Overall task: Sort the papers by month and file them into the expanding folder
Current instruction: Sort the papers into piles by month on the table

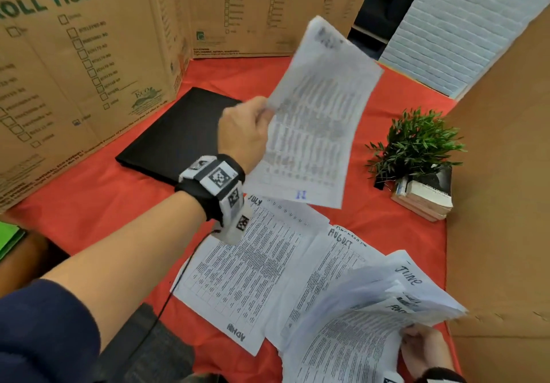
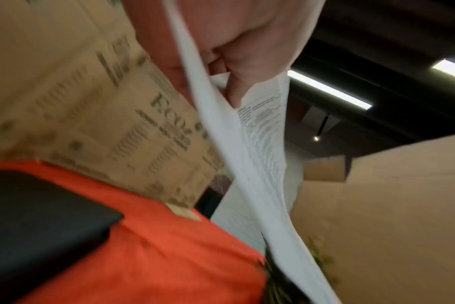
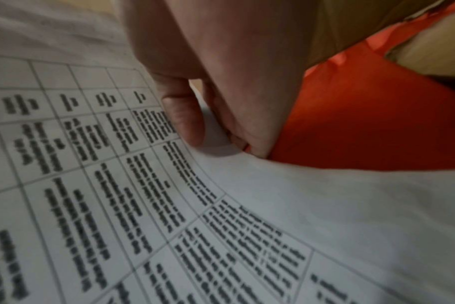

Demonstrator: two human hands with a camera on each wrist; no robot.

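Observation:
My left hand (image 1: 253,126) pinches one printed sheet (image 1: 315,114) by its left edge and holds it up above the table; the same sheet (image 2: 249,148) hangs edge-on past my curled fingers (image 2: 237,61). My right hand (image 1: 422,350) grips a fanned stack of papers (image 1: 372,317) at the front right, its top sheet marked JUNE; my thumb (image 3: 185,121) presses on the stack (image 3: 325,205). Sheets marked JULY (image 1: 259,263) and AUGUST (image 1: 324,275) lie flat on the red tablecloth (image 1: 119,204). The closed black expanding folder (image 1: 178,138) lies behind my left wrist.
Cardboard walls (image 1: 74,70) enclose the table on the left, back and right (image 1: 500,204). A small green plant (image 1: 416,144) stands on a stack of books (image 1: 425,198) at the right. A green item (image 1: 9,239) shows at the left edge.

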